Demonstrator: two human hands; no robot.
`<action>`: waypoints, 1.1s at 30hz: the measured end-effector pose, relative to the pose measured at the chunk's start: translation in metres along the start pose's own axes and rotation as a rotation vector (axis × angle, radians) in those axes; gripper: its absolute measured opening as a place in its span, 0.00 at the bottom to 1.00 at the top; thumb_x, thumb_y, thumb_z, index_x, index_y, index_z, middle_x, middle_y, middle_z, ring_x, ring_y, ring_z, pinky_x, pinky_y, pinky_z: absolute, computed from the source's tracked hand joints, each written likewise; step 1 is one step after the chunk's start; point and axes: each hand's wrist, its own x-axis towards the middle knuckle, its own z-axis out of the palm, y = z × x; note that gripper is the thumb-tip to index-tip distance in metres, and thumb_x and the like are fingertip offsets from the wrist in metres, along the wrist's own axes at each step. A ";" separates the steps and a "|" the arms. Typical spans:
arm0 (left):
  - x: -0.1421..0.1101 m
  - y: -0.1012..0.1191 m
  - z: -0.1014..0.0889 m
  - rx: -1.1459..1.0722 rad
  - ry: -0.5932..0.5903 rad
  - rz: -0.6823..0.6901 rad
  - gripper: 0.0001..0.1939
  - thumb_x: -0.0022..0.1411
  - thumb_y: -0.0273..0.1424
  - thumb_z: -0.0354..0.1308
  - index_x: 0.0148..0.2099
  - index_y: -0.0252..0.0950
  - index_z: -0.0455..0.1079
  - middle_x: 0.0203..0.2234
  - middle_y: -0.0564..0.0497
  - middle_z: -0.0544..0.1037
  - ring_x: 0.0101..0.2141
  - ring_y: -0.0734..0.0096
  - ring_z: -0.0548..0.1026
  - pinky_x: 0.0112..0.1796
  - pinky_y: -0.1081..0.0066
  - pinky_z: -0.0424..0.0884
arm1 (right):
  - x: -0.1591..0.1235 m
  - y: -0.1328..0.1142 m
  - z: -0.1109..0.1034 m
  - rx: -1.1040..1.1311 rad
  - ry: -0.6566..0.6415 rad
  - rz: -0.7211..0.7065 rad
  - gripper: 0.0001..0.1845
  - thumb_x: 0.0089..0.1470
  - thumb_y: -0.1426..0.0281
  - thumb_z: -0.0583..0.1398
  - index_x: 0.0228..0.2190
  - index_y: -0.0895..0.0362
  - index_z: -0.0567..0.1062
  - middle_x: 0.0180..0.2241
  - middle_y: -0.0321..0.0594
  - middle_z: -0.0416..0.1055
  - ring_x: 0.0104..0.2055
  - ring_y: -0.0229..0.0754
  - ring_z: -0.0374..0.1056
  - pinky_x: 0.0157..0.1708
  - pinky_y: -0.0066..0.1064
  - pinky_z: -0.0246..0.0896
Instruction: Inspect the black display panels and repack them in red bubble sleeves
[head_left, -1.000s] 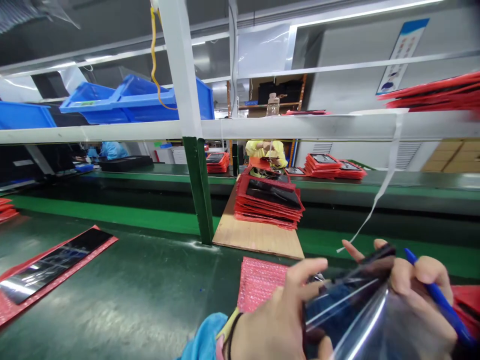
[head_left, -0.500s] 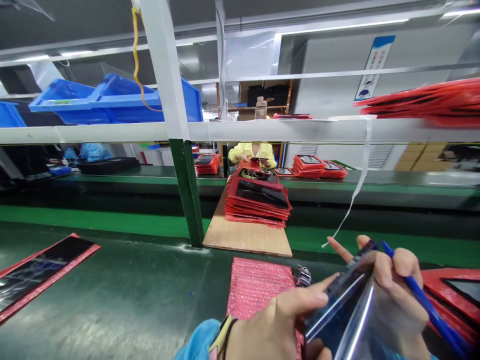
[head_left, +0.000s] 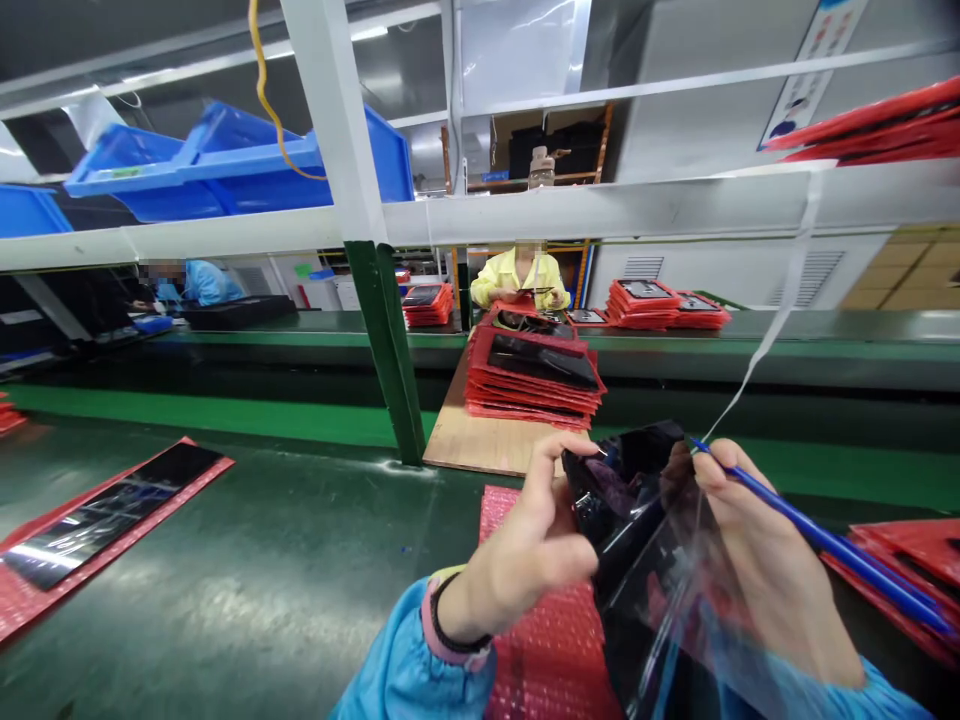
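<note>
My left hand [head_left: 529, 540], in a blue sleeve, has its fingers closed on the near-left edge of a glossy black screen panel [head_left: 626, 480]. The panel is tilted up in front of me. My right hand [head_left: 780, 570] pinches a clear plastic film [head_left: 720, 610] at the panel's upper right. The film stands away from the panel's face in a bent sheet. A blue pen [head_left: 810, 525] is held in the same hand, its tip near the film's corner. Beneath my left hand lies a red bubble-wrap bag [head_left: 547, 640].
A stack of red bags with black panels [head_left: 532, 380] sits on a wooden board [head_left: 457, 440]. Another panel [head_left: 112, 515] lies on red wrap at left. More red bags [head_left: 907, 560] are at right. A green post [head_left: 386, 360] and white strip [head_left: 772, 330] stand ahead. A co-worker [head_left: 521, 275] sits opposite.
The panel has tipped so more of its dark face shows, and the clear film has come further away from it. Both hands have shifted, the right one turning with the pen. The camera view swung slightly.
</note>
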 end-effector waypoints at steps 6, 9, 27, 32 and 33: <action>0.010 0.001 -0.003 -0.119 0.198 0.013 0.08 0.68 0.35 0.48 0.48 0.44 0.60 0.37 0.53 0.69 0.27 0.79 0.71 0.25 0.80 0.66 | -0.002 -0.007 0.008 0.133 0.099 0.052 0.20 0.24 0.78 0.68 0.23 0.54 0.66 0.22 0.27 0.57 0.24 0.30 0.58 0.25 0.16 0.63; 0.012 0.002 -0.005 -0.096 0.283 -0.021 0.06 0.67 0.33 0.50 0.47 0.44 0.61 0.37 0.55 0.70 0.27 0.80 0.71 0.28 0.80 0.68 | -0.004 -0.011 0.017 0.206 0.132 0.060 0.18 0.26 0.79 0.64 0.21 0.53 0.63 0.20 0.26 0.54 0.26 0.32 0.63 0.33 0.19 0.68; 0.023 -0.001 -0.030 -0.092 0.311 -0.074 0.17 0.63 0.30 0.56 0.53 0.48 0.61 0.30 0.58 0.69 0.26 0.79 0.71 0.38 0.72 0.72 | 0.003 -0.005 0.010 0.277 0.162 0.158 0.14 0.33 0.81 0.55 0.25 0.54 0.61 0.23 0.29 0.58 0.33 0.32 0.70 0.43 0.22 0.67; 0.024 -0.004 -0.033 -0.078 0.326 -0.075 0.16 0.63 0.31 0.56 0.53 0.48 0.63 0.31 0.58 0.70 0.30 0.76 0.73 0.43 0.68 0.70 | -0.001 -0.004 0.013 0.100 0.157 0.021 0.17 0.34 0.78 0.63 0.29 0.53 0.67 0.26 0.29 0.69 0.43 0.37 0.71 0.58 0.31 0.55; 0.024 -0.006 -0.033 -0.082 0.325 -0.070 0.16 0.63 0.31 0.56 0.53 0.47 0.63 0.31 0.58 0.70 0.31 0.75 0.73 0.44 0.68 0.69 | -0.003 -0.004 0.014 0.049 0.150 -0.012 0.20 0.33 0.78 0.65 0.32 0.53 0.68 0.31 0.31 0.74 0.47 0.39 0.70 0.59 0.33 0.53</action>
